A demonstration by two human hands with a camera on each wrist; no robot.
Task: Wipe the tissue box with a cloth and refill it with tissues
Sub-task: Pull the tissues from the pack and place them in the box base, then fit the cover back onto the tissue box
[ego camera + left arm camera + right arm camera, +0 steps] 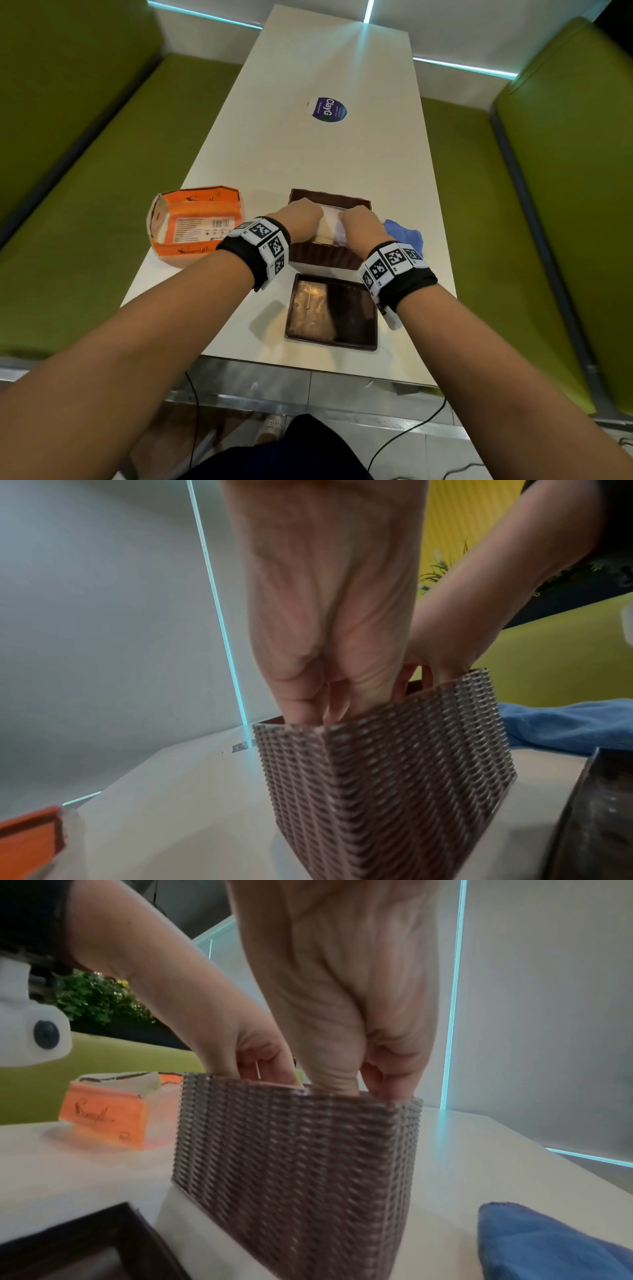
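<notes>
A brown woven tissue box (325, 255) stands open on the white table (325, 154). A white stack of tissues (329, 222) sits in its opening. My left hand (303, 219) grips the stack's left side and my right hand (361, 222) grips its right side. Both reach down into the box (377, 791), whose wall (291, 1150) hides the fingertips. The blue cloth (406, 233) lies crumpled just right of the box, untouched. The box's dark lid (332, 311) lies upside down in front of it.
An opened orange tissue pack (195, 222) lies left of the box. A purple sticker (329, 109) is on the table farther back. Green benches (85, 205) run along both sides. The table's near edge is just behind the lid.
</notes>
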